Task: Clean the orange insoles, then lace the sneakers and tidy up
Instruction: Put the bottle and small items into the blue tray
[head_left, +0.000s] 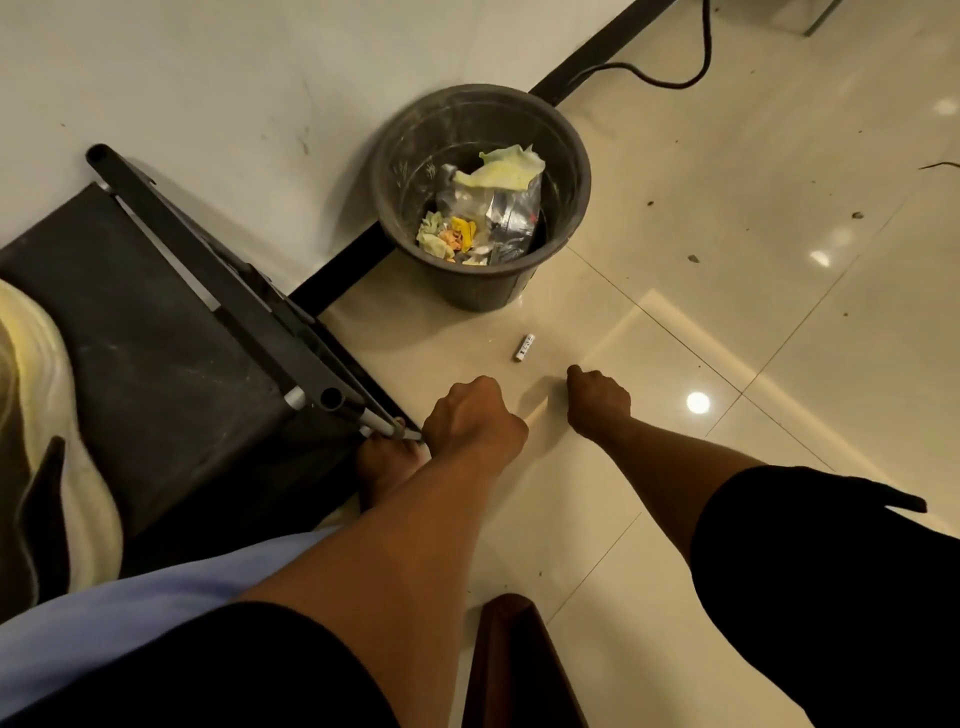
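From the head view, both hands reach down over the tiled floor (727, 234) toward the bin (561, 270) against the wall. The left hand (470, 415) and right hand (597, 400) both have their fingers curled under; whether either holds anything I cannot tell. Crumpled wipes (447, 236) lie in the bin, light and soft, easy to pinch anywhere. A small battery (524, 347) lies on the floor between hands and bin. Insoles and sneakers are not clearly in view.
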